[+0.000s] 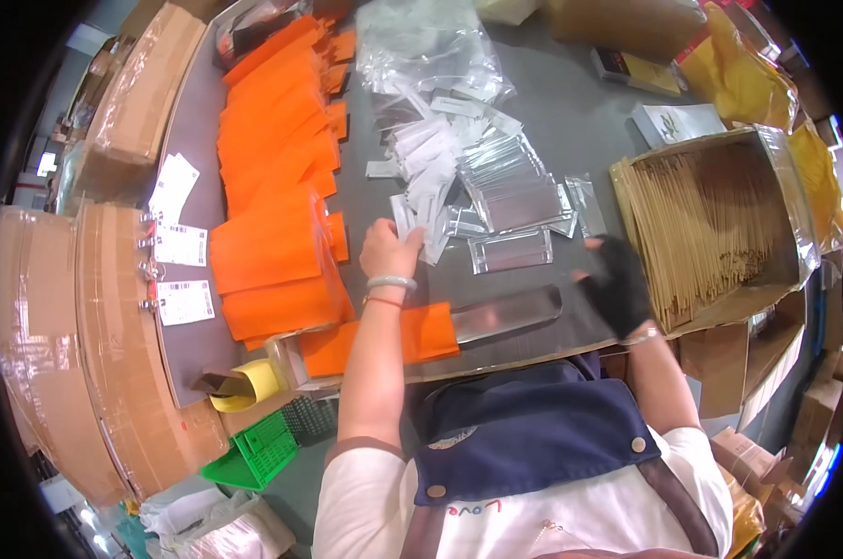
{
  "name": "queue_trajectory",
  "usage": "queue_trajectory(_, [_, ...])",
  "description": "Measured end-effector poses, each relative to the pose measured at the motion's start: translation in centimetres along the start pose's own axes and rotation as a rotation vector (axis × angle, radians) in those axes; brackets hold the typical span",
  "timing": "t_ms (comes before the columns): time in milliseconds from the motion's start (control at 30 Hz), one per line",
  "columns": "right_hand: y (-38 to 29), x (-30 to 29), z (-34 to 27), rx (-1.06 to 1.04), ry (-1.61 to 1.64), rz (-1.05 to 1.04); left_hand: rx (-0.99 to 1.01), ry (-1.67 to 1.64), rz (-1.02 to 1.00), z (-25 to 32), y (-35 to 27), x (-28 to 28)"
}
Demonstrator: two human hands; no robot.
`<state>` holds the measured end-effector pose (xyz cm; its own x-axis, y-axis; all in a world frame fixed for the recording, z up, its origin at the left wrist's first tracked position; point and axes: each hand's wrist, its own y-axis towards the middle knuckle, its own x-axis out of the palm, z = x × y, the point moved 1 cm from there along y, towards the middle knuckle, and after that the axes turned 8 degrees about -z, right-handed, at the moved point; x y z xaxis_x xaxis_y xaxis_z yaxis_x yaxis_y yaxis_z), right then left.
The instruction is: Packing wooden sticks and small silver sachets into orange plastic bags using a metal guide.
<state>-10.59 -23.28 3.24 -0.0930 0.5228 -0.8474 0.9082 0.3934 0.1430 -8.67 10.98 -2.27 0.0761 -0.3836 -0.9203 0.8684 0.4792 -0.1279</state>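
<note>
My left hand (392,250), bare with a bangle at the wrist, has its fingers on a white paper slip (409,215) at the near end of a loose heap of such slips. My right hand (613,286), in a black fingerless glove, is blurred and holds nothing I can make out, its fingers apart. Between them lie clear plastic packets (511,250). A long metal strip (508,314) lies near the table edge, its left part covered by an orange sheet (428,332) under my left forearm. Overlapping orange sheets or sleeves (274,237) fill the left side.
An open cardboard box (627,209) of upright brown sticks or strips stands right. Clear plastic bags (428,42) lie at the back. Printed labels (183,302) hang on clips left, near a yellow tape roll (264,381). A green basket (253,454) is below the table.
</note>
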Motion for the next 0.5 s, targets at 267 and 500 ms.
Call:
queue_trajectory(267, [-6.2, -5.9, 15.6, 0.844, -0.303, -0.025, 0.420, -0.381, 0.119, -0.1, -3.4, 0.7])
queue_trajectory(500, [-11.4, -4.3, 24.8, 0.770, -0.383, -0.054, 0.728, -0.382, -0.084, 6.1, -7.6, 4.9])
